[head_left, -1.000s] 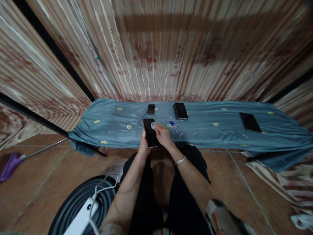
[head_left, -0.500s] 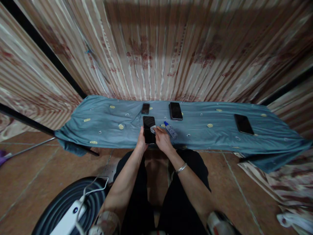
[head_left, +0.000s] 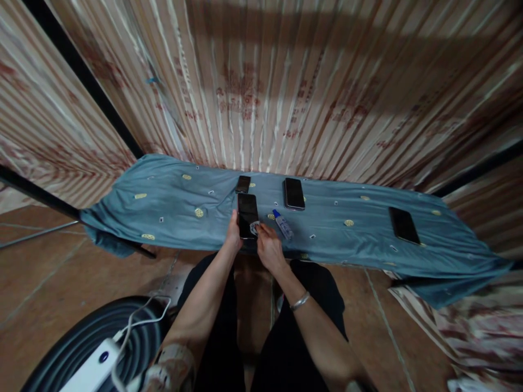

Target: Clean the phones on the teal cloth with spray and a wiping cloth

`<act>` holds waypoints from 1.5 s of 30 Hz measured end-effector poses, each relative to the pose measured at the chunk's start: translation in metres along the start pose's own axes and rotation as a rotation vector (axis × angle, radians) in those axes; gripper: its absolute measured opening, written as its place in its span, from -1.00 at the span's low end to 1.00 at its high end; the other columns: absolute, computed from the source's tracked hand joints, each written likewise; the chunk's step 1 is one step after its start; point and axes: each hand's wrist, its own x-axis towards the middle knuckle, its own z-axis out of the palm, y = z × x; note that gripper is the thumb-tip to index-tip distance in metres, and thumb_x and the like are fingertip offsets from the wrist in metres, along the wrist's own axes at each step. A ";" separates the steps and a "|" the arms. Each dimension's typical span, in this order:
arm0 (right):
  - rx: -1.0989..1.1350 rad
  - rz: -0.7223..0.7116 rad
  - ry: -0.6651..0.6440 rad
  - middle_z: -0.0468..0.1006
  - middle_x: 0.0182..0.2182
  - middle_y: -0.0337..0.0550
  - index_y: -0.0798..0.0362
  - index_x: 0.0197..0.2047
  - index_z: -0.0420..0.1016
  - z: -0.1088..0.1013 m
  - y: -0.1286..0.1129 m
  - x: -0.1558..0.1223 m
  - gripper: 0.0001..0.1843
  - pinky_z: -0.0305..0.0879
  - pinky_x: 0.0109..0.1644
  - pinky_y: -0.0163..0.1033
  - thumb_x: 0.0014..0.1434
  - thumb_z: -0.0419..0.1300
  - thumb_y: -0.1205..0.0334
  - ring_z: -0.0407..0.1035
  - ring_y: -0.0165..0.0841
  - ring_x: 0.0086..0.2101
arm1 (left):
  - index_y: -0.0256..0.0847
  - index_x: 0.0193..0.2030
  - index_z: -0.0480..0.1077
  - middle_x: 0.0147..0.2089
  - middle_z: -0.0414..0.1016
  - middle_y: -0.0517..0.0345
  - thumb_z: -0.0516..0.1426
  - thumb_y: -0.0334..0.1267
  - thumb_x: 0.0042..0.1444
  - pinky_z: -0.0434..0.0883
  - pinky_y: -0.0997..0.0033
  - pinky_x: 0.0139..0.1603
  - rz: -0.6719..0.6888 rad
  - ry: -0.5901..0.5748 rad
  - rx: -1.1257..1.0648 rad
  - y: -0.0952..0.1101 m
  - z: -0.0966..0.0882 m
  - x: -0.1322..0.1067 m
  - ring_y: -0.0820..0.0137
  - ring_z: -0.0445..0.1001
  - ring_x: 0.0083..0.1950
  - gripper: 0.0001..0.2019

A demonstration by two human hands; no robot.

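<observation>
My left hand (head_left: 233,233) grips a black smartphone (head_left: 246,209) by its left edge, screen up, over the front of the cloth-covered table. In my right hand (head_left: 269,247) a small whitish cloth or pad (head_left: 254,227) is pinched and pressed on the lower right of the screen. Just right of that hand lies a clear bottle with a blue cap (head_left: 284,226). Behind the phone sits a small dark device (head_left: 243,184). A thicker dark stack, apparently phones (head_left: 294,194), rests farther right.
Another dark phone (head_left: 403,224) lies toward the right end of the blue-grey tablecloth (head_left: 212,228). A pleated curtain (head_left: 253,98) hangs behind, with black poles at both sides. On the floor at lower left, a white power strip (head_left: 92,367) rests on a black ribbed round object (head_left: 53,354).
My right hand has slid the whitish pad down the screen toward the phone's lower right corner. My left hand keeps its hold. The camera view has tilted slightly.
</observation>
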 end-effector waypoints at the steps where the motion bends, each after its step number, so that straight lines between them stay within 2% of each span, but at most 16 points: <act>1: -0.005 -0.004 -0.001 0.60 0.17 0.20 0.16 0.22 0.58 -0.001 -0.001 -0.001 -0.49 0.45 0.29 0.07 0.37 -0.06 0.41 0.49 -0.06 0.13 | -0.29 0.06 0.60 -0.14 0.73 -0.05 -0.08 0.03 0.45 0.59 0.20 0.10 -0.006 0.011 -0.012 0.001 0.000 0.001 0.14 0.70 -0.01 -0.47; 6: -0.019 -0.009 -0.048 0.60 0.14 0.19 0.11 0.22 0.59 -0.007 -0.008 -0.004 -0.49 0.47 0.24 0.11 0.38 -0.06 0.41 0.50 -0.04 0.06 | -0.28 0.11 0.58 -0.11 0.74 -0.03 0.00 -0.04 0.42 0.60 0.18 0.06 0.005 0.023 -0.057 0.004 -0.005 0.007 0.16 0.70 -0.08 -0.55; 11: -0.044 -0.074 0.045 0.62 0.10 0.09 0.05 0.19 0.61 -0.002 -0.013 -0.005 -0.49 0.46 0.24 0.05 0.37 -0.05 0.45 0.49 -0.11 0.04 | -0.30 0.09 0.58 -0.14 0.73 -0.04 0.05 0.02 0.38 0.61 0.19 -0.02 0.009 0.016 -0.052 0.008 -0.009 0.008 0.17 0.70 -0.16 -0.54; 14: -0.056 -0.119 0.071 0.61 0.12 0.09 0.06 0.18 0.62 0.002 -0.017 -0.005 -0.51 0.44 0.27 0.04 0.38 -0.03 0.44 0.47 -0.12 0.07 | -0.29 0.09 0.59 -0.15 0.73 -0.07 -0.05 0.11 0.42 0.61 0.21 -0.04 -0.007 -0.012 -0.081 0.011 -0.010 0.005 0.17 0.70 -0.16 -0.44; 19: -0.017 -0.141 0.009 0.60 0.14 0.16 0.11 0.18 0.62 0.002 -0.026 -0.003 -0.52 0.42 0.30 0.09 0.41 -0.05 0.42 0.45 -0.09 0.10 | -0.28 0.14 0.57 -0.14 0.72 -0.12 -0.21 0.30 0.39 0.61 0.18 -0.04 -0.030 -0.053 -0.117 0.016 -0.008 -0.002 0.13 0.70 -0.14 -0.23; 23: 0.026 -0.154 -0.037 0.60 0.15 0.19 0.11 0.18 0.62 0.001 -0.034 0.000 -0.53 0.41 0.32 0.09 0.44 -0.06 0.39 0.44 -0.09 0.13 | -0.28 0.19 0.54 -0.16 0.71 -0.12 -0.29 0.32 0.39 0.62 0.14 -0.02 -0.049 -0.060 -0.128 0.018 -0.006 -0.007 0.12 0.71 -0.10 -0.17; 28: 0.065 -0.178 0.001 0.63 0.12 0.12 0.06 0.25 0.58 0.003 -0.038 0.001 -0.52 0.46 0.26 0.05 0.46 -0.05 0.36 0.47 -0.12 0.09 | -0.27 0.21 0.54 -0.15 0.71 -0.10 -0.32 0.33 0.38 0.61 0.12 0.04 -0.061 -0.123 -0.108 0.016 -0.005 -0.008 0.10 0.70 -0.06 -0.14; 32: 0.074 -0.219 0.018 0.62 0.13 0.15 0.11 0.26 0.57 0.005 -0.036 0.001 -0.51 0.46 0.26 0.03 0.48 -0.08 0.35 0.46 -0.13 0.09 | -0.34 0.16 0.55 -0.19 0.70 -0.14 -0.32 0.36 0.36 0.62 0.08 -0.01 -0.062 -0.168 -0.050 0.015 -0.008 -0.006 0.06 0.68 -0.10 -0.10; 35: 0.079 -0.247 0.025 0.61 0.14 0.20 0.16 0.26 0.57 0.006 -0.033 0.002 -0.52 0.46 0.26 0.03 0.47 -0.07 0.37 0.45 -0.13 0.09 | -0.29 0.18 0.54 -0.17 0.70 -0.11 -0.34 0.32 0.38 0.62 0.13 -0.06 -0.057 -0.178 -0.039 0.014 -0.009 -0.004 0.10 0.68 -0.11 -0.13; 40: 0.077 -0.251 0.000 0.60 0.16 0.16 0.14 0.28 0.56 0.005 -0.026 0.003 -0.50 0.45 0.29 0.03 0.44 -0.06 0.40 0.44 -0.14 0.12 | -0.19 0.23 0.52 -0.18 0.69 -0.03 -0.34 0.22 0.43 0.62 0.16 -0.08 -0.034 -0.199 -0.018 0.009 -0.005 -0.003 0.11 0.68 -0.06 -0.22; 45: 0.066 -0.211 -0.009 0.58 0.21 0.13 0.14 0.31 0.52 0.007 -0.023 0.006 -0.47 0.42 0.32 0.04 0.42 -0.08 0.42 0.41 -0.14 0.18 | -0.28 0.12 0.59 -0.27 0.69 -0.09 -0.32 0.14 0.45 0.58 0.09 0.01 0.033 -0.214 0.099 0.001 -0.006 0.001 0.04 0.66 -0.01 -0.24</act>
